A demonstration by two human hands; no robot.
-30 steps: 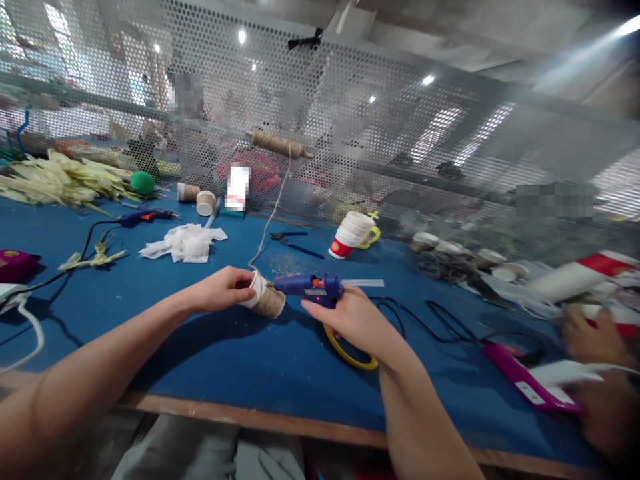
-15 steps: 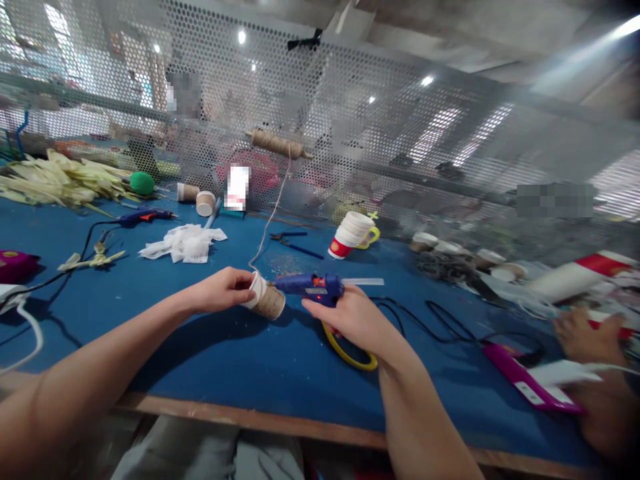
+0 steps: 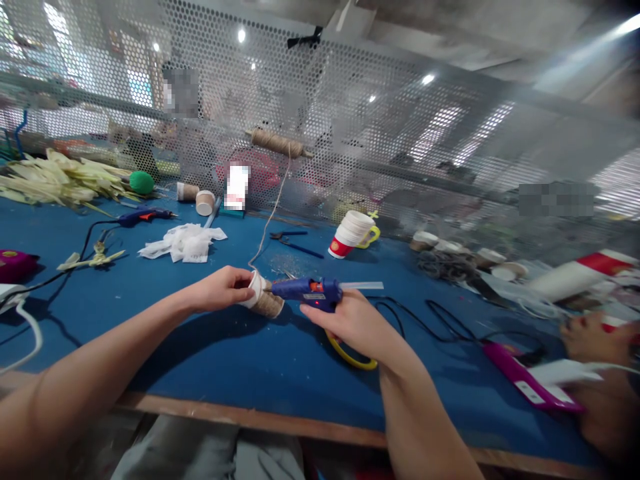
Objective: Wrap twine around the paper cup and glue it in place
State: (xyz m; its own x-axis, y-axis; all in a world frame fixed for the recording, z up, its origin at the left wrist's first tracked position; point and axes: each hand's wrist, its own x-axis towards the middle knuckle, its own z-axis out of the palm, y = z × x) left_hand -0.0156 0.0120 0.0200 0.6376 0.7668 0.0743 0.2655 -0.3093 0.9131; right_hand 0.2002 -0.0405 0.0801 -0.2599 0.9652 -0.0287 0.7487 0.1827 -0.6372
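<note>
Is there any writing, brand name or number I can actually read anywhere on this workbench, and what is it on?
No text here can be read.
Glue gun in the right hand: an orange label on its side, too small to read.
Card by the mesh screen: blurred out.
Patch behind the mesh at right: blurred out.
Red and white cup stack: no legible print.
Magenta tool: white label, too blurred.

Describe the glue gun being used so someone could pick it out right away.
On the blue table, near the front edge, the right hand grips a blue glue gun. Its nozzle meets the twine-wrapped cup in the left hand; the other blue gun lies unheld, far left.
</note>
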